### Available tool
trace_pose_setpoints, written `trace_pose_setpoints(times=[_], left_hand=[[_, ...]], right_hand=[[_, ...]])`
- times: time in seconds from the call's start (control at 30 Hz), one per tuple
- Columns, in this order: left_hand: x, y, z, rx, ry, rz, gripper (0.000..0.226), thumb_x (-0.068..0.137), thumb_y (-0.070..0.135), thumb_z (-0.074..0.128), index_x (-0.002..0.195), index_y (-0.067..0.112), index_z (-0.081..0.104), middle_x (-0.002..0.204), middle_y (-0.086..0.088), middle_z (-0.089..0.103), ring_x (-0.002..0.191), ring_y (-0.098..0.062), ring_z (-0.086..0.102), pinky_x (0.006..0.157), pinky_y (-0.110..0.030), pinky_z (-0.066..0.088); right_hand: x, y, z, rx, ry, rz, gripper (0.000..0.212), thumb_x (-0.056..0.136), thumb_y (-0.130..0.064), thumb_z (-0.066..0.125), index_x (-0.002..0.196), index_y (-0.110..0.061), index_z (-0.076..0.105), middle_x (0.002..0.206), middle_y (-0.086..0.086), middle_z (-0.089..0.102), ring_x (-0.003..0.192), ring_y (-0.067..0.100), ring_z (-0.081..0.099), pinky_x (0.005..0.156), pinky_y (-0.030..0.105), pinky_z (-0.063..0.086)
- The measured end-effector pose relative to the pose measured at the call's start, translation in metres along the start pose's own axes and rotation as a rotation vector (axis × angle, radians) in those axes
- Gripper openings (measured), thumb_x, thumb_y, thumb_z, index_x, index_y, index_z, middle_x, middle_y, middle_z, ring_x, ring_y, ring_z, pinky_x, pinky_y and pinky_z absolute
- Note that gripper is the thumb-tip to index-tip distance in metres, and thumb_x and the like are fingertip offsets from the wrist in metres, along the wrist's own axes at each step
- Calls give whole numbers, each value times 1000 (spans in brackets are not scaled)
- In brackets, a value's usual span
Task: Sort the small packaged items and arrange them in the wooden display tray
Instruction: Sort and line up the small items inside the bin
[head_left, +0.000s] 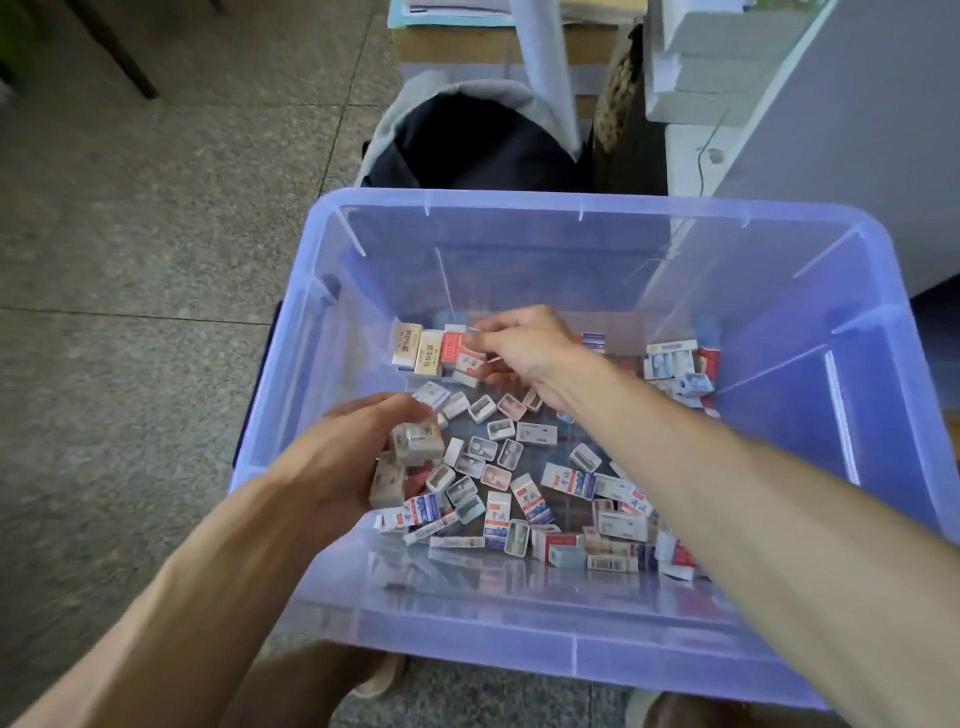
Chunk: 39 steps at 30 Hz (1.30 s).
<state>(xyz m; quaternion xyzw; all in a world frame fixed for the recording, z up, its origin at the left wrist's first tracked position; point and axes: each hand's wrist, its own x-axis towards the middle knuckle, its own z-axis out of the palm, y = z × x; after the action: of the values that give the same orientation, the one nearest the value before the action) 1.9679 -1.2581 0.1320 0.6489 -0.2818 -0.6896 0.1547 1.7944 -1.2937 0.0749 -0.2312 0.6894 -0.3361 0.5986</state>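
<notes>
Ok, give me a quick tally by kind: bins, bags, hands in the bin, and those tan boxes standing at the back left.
plastic bin: 1
dark bag: 1
hands: 2, the left hand and the right hand
tan boxes: 2
Total: 6
The loose small boxes overlap too much to count.

Both hands reach into a clear bin (779, 670); the left hand (358, 447) holds small boxes (415, 441)
</notes>
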Motion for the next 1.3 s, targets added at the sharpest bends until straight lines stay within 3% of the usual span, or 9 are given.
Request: trace_pose_setpoints(times=[0.23,0.33,0.5,0.63,0.77,0.9,1.03,1.13,1.3], left_hand=[[5,5,4,-22,71,1,2,87,12,65,87,9,65,61,-9,63,46,-17,54,39,-21,44],[8,5,3,-13,75,6,3,86,13,66,87,10,66,62,-9,64,52,-19,56,44,-23,47],[11,4,0,16,52,18,4,86,14,66,88,12,68,70,-10,65,58,-20,57,46,-22,43],[13,3,-2,9,35,24,8,85,13,66,93,10,69,78,-12,68,65,-23,60,61,-31,47],[14,3,-4,20,9,20,11,88,14,66,98,11,68,81,-9,69,64,-19,63,56,-28,49],[14,5,-4,57,6,17,11,89,14,66,100,12,69,83,-9,70,67,-20,65,52,-28,51],[12,9,-2,74,-6,50,14,89,13,68,103,14,66,82,-7,71,63,-17,67,46,-25,49],[11,10,-1,105,-27,90,31,84,14,73,113,18,62,91,-7,74,70,-20,70,58,-31,51],[10,10,-1,137,-83,106,71,54,7,86,120,12,59,101,-14,72,84,-29,72,72,-44,52]], right_hand=[[30,-3,45,-120,-1,-45,13,87,-5,75,78,-10,67,75,12,71,54,12,62,63,22,58],[36,1,49,-121,48,-48,30,81,3,76,65,-17,61,80,13,72,76,22,72,86,39,61],[44,11,53,-100,124,-68,17,84,-5,76,76,-15,65,69,6,73,72,17,75,79,37,62],[48,15,57,-132,158,-120,14,86,-5,73,77,-15,70,63,2,71,58,12,70,73,32,62],[43,10,57,-64,26,-145,19,93,0,60,108,-11,67,85,4,72,62,16,71,53,21,56],[26,7,31,-99,-114,-125,11,96,-13,61,94,-7,70,83,7,71,58,15,66,49,21,50],[-2,13,5,-55,-402,10,34,95,-37,64,96,-3,71,81,10,72,67,22,68,57,28,54],[-20,15,-3,-30,-586,49,20,92,-29,69,83,-12,75,82,8,73,68,22,70,65,31,56],[-24,14,-9,43,-605,38,11,91,-19,69,83,-14,75,80,5,74,69,20,71,64,28,57]])
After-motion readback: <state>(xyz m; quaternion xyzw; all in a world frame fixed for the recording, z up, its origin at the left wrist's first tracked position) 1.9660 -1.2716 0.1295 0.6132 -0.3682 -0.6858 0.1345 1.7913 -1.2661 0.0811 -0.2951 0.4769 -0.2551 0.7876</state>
